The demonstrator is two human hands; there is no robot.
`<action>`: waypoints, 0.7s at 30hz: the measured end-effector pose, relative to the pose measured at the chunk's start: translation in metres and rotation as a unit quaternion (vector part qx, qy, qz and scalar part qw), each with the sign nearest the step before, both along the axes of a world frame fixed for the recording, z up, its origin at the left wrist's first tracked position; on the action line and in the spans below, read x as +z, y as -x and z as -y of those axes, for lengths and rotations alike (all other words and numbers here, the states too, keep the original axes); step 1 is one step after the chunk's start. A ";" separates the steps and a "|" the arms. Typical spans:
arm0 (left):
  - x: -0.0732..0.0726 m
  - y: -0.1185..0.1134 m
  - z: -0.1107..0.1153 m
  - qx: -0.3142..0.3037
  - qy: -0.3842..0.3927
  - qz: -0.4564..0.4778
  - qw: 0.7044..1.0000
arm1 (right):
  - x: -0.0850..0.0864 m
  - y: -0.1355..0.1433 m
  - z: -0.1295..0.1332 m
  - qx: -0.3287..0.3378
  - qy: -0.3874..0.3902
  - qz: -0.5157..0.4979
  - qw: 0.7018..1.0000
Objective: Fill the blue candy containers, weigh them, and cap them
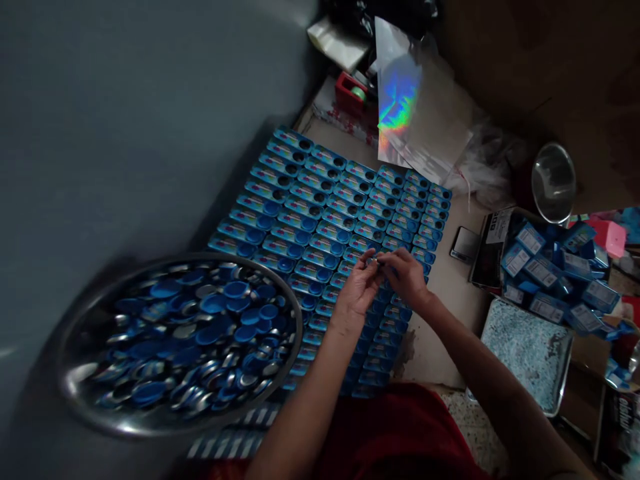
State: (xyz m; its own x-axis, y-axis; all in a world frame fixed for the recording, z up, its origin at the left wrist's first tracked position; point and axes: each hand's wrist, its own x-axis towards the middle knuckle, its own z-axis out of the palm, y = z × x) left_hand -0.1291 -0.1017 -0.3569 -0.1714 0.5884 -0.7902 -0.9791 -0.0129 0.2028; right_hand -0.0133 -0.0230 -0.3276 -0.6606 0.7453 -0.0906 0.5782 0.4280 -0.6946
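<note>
My left hand [361, 285] and my right hand [407, 277] meet over rows of blue printed packs [331, 231], fingertips closed together. Pinched between them is a small shiny piece [373, 261], too small and dark to make out fully. Each pack has a round spot at one end; those in the far rows look dark, the nearer ones blue. To the left, a large steel bowl [296, 320] holds many round blue-and-silver caps [235, 313], heaped in a loose pile.
Right of the packs lie a small flat device [465, 243], a box of blue cartons [543, 270] and a metal tray of pale blue granules [525, 353]. A red tape dispenser [350, 93], plastic bags [420, 100] and a steel bowl [553, 181] stand at the back.
</note>
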 end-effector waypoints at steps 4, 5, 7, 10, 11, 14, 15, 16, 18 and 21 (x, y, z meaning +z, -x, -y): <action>-0.001 -0.012 -0.005 -0.004 0.000 0.019 1.000 | -0.008 -0.003 0.013 -0.026 0.029 -0.101 0.994; -0.001 -0.012 -0.007 -0.004 0.001 0.021 1.000 | -0.009 -0.004 0.009 -0.038 0.043 -0.114 0.992; 0.000 -0.007 -0.013 -0.005 -0.003 0.014 1.000 | -0.007 -0.005 -0.007 -0.086 0.092 -0.119 0.985; 0.001 0.009 -0.019 -0.003 -0.003 -0.022 1.000 | -0.005 -0.003 -0.046 -0.196 0.135 -0.081 0.968; 0.002 0.014 -0.020 0.000 0.006 -0.037 0.999 | -0.005 0.000 -0.061 -0.218 0.129 -0.062 0.965; 0.004 0.026 -0.016 0.006 0.037 -0.079 0.996 | -0.007 0.020 -0.100 -0.195 0.069 0.001 0.978; 0.005 0.027 -0.015 0.006 0.041 -0.092 0.995 | -0.008 0.030 -0.110 -0.161 0.046 0.024 0.986; 0.005 0.028 -0.013 0.002 0.042 -0.102 0.994 | -0.009 0.041 -0.118 -0.123 0.025 0.051 0.991; 0.005 0.028 -0.010 -0.005 0.039 -0.104 0.994 | -0.011 0.061 -0.131 -0.054 -0.008 0.110 0.992; 0.003 0.030 -0.009 0.006 0.047 -0.092 0.995 | -0.012 0.080 -0.150 0.015 -0.028 0.172 0.985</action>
State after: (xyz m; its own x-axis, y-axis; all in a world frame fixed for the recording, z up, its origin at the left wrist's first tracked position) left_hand -0.1592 -0.0929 -0.3540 -0.3251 0.5097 -0.7966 -0.9252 0.0028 0.3794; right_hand -0.0933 0.1268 -0.3394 -0.6196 0.7363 -0.2720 0.7619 0.4810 -0.4337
